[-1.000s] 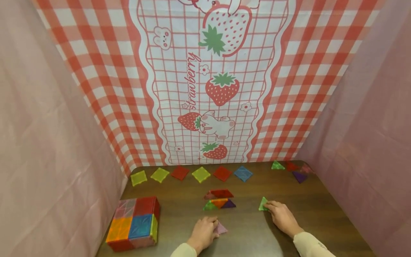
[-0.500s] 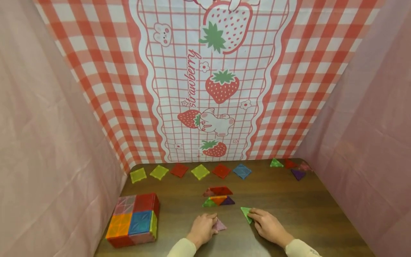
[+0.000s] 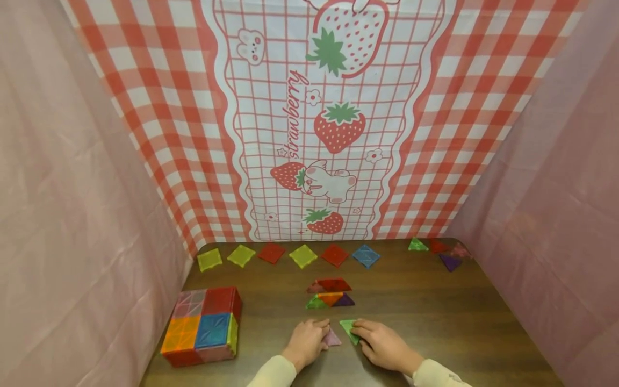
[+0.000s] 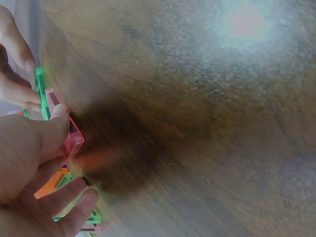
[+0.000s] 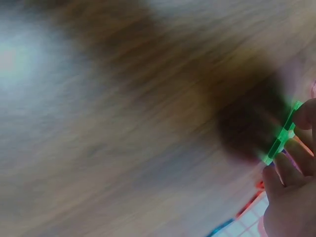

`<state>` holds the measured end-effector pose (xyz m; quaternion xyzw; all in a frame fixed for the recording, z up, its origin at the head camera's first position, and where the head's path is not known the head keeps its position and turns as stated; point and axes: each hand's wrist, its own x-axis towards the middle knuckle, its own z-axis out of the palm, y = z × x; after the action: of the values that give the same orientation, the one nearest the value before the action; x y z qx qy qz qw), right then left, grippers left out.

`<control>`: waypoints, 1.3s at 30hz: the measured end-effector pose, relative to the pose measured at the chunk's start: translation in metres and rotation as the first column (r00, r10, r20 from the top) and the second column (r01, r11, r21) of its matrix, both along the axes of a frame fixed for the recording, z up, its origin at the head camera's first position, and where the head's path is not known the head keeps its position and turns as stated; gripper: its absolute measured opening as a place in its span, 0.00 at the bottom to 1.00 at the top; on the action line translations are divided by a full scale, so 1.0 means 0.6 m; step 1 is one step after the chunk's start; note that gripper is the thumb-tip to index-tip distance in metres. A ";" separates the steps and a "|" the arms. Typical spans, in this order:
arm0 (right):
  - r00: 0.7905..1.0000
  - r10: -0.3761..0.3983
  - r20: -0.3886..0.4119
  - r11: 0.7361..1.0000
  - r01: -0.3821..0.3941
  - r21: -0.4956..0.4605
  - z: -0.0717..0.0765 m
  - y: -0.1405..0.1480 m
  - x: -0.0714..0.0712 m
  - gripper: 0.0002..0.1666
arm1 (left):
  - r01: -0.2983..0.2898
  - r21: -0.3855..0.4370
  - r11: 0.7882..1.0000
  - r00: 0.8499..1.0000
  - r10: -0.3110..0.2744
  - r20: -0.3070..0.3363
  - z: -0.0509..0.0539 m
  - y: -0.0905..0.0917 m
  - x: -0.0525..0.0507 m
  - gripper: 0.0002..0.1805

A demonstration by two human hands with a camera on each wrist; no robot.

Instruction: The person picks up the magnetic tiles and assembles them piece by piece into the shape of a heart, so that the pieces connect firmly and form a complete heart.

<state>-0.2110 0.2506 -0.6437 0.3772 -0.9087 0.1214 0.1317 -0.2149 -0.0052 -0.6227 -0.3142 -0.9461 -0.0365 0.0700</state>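
Note:
My left hand (image 3: 307,342) pinches a pink triangular magnetic tile (image 3: 332,338) near the front middle of the table. In the left wrist view the thumb lies against this pink tile (image 4: 75,139). Just to its right, my right hand (image 3: 383,344) pinches a green triangular tile (image 3: 349,330) by its right side. A small gap shows between the two tiles in the head view. The right wrist view shows the green tile (image 5: 282,133) edge-on between thumb and fingers. Beyond the hands stand two low tile strips, one green, orange and purple (image 3: 330,300), the other red and pink (image 3: 331,285).
A block of stacked square tiles (image 3: 203,327) stands at the left of the wooden table (image 3: 464,317). Several square tiles, among them a blue one (image 3: 366,256), line the back edge. Triangular tiles, including a purple one (image 3: 450,262), lie at the back right.
My right hand has carried the green triangular tile leftward, close to the pink one. The left hand has stayed nearly in place with the pink tile.

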 end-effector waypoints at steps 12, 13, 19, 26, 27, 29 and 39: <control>0.999 0.040 0.036 0.999 -0.041 0.024 -0.005 -0.037 0.000 0.24 | 0.009 0.012 1.000 0.999 -0.009 0.044 0.001 0.001 0.000 0.21; 0.999 0.038 0.021 0.999 -0.038 0.023 -0.007 -0.038 0.001 0.24 | 0.011 0.018 1.000 0.999 -0.012 0.045 0.000 0.001 0.000 0.22; 0.999 0.031 -0.032 0.999 -0.030 0.026 -0.011 -0.041 0.006 0.27 | 0.014 0.035 0.999 0.999 -0.016 0.046 -0.006 -0.001 -0.003 0.22; 0.999 0.008 0.051 1.000 -0.008 0.018 -0.004 -0.047 0.008 0.26 | 0.003 0.050 0.999 0.998 -0.006 0.061 -0.004 0.000 -0.003 0.22; 0.998 0.006 0.059 1.000 -0.007 0.018 -0.003 -0.047 0.008 0.26 | 0.004 0.055 0.999 0.998 -0.007 0.061 -0.004 0.001 -0.003 0.22; 0.997 0.003 0.074 1.000 -0.004 0.015 -0.003 -0.047 0.009 0.26 | 0.002 0.063 0.998 0.997 -0.006 0.071 -0.003 0.001 -0.002 0.22; 0.996 0.006 0.086 1.000 -0.006 -0.003 -0.005 -0.047 0.005 0.27 | 0.007 0.013 1.000 0.992 -0.008 0.122 0.005 0.005 -0.001 0.23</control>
<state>-0.2080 0.2225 -0.6466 0.3741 -0.9122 0.1392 0.0928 -0.2154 -0.0019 -0.6196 -0.3145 -0.9472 -0.0617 0.0135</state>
